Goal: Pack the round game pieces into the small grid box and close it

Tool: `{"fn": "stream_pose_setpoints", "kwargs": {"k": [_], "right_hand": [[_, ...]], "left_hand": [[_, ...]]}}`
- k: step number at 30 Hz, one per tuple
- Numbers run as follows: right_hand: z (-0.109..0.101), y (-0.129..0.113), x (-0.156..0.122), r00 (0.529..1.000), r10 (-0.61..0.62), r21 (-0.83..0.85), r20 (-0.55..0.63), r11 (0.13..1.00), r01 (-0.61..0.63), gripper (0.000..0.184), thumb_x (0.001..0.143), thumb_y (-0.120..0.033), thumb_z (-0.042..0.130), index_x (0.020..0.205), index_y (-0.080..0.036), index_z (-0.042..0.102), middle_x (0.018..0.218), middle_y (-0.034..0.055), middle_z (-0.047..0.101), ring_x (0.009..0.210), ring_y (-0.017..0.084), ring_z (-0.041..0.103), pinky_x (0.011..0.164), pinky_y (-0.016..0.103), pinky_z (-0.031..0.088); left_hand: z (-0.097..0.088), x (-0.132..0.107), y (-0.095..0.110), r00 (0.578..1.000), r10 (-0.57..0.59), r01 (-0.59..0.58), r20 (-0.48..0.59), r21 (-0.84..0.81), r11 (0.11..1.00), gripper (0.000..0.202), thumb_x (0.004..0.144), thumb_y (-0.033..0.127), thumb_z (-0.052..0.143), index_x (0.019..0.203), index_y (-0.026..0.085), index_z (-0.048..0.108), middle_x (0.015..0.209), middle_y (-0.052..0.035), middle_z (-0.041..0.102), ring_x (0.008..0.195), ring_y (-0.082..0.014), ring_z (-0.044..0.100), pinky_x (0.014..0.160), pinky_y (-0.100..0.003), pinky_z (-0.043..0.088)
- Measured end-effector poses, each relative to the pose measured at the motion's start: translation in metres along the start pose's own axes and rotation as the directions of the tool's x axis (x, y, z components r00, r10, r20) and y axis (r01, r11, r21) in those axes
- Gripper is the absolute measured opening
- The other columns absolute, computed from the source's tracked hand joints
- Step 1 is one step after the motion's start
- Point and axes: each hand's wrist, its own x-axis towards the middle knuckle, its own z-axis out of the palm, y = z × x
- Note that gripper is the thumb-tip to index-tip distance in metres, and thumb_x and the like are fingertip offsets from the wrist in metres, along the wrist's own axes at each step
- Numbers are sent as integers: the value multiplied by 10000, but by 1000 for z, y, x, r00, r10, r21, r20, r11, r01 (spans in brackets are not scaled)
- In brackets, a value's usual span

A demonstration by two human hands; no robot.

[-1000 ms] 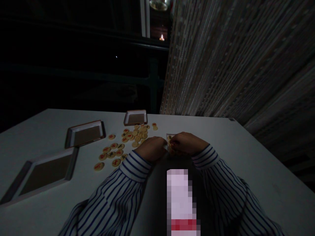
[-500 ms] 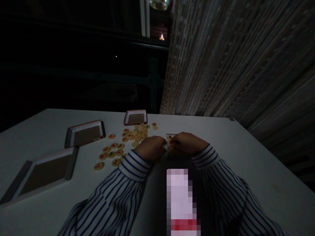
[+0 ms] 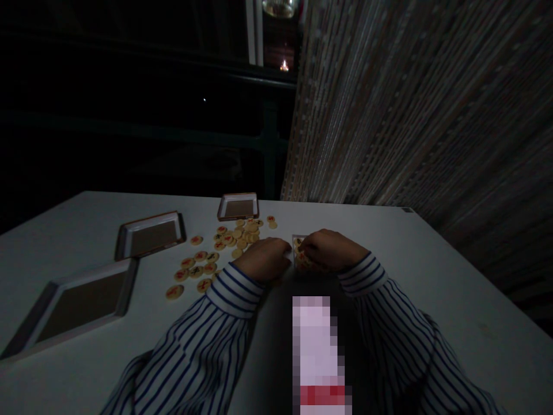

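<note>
Chinese chess pieces, round and cream-coloured with red or black characters, fill part of a small clear box point(image 3: 301, 265) on the table. Over its top reaches my right hand point(image 3: 330, 249), fingers bent and pinched down among the pieces; what they grip is hidden. My left hand point(image 3: 264, 258) is curled just left of the box, its fingertips close to the box's side and whatever they hold out of sight. Several more Chinese chess pieces point(image 3: 196, 271) lie loose to the left, some face down in a small heap point(image 3: 250, 229) beyond my left hand.
Three shallow rectangular trays or lids stand on the white table point(image 3: 432, 305): a large one point(image 3: 123, 311) at left front, a middle one point(image 3: 179, 226) behind it, and a small one point(image 3: 220, 207) at the back. A string curtain point(image 3: 367, 115) hangs at the table's far right.
My right hand has risen very slightly over the box, showing a little more of the pieces inside. My left hand has barely shifted; the loose pieces lie as before.
</note>
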Motion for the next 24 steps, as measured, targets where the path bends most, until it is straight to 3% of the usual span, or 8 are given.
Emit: {"fn": "stream_pose_setpoints", "kwargs": {"k": [4, 11, 17, 24], "right_hand": [[-7, 5, -3, 993, 5, 1, -117, 1000, -4, 278, 823, -256, 400, 939, -202, 647, 927, 60, 674, 832, 187, 600, 672, 262, 387], [-17, 4, -8, 963, 19, 27, -269, 1000, -12, 272, 821, -213, 403, 962, -187, 635, 963, 52, 667, 884, 186, 589, 746, 276, 400], [-20, 0, -9, 940, 1, 30, -342, 999, 10, 283, 844, -220, 393, 989, -175, 632, 999, 58, 656, 922, 183, 576, 799, 285, 396], [-24, -2, -11, 942, -2, 33, -336, 999, 13, 294, 861, -224, 380, 1024, -167, 617, 1029, 61, 642, 943, 179, 564, 821, 282, 383]], "left_hand": [[0, 2, -7, 998, 55, -55, -12, -15, 998, 280, 738, 258, 474, 957, 201, 639, 934, -74, 671, 855, -206, 607, 704, -280, 434], [-11, 3, -16, 994, -11, 8, -108, -22, 1000, 318, 775, 278, 428, 1013, 191, 620, 1007, -72, 655, 938, -199, 582, 788, -279, 418], [-25, -2, -24, 989, -15, 10, -148, -30, 999, 330, 768, 309, 437, 1017, 190, 619, 1018, -66, 652, 959, -208, 577, 795, -281, 425], [-37, -13, -31, 977, -52, 38, -209, -72, 997, 343, 780, 322, 417, 1025, 188, 616, 1056, -47, 645, 974, -190, 577, 815, -259, 423]]}}
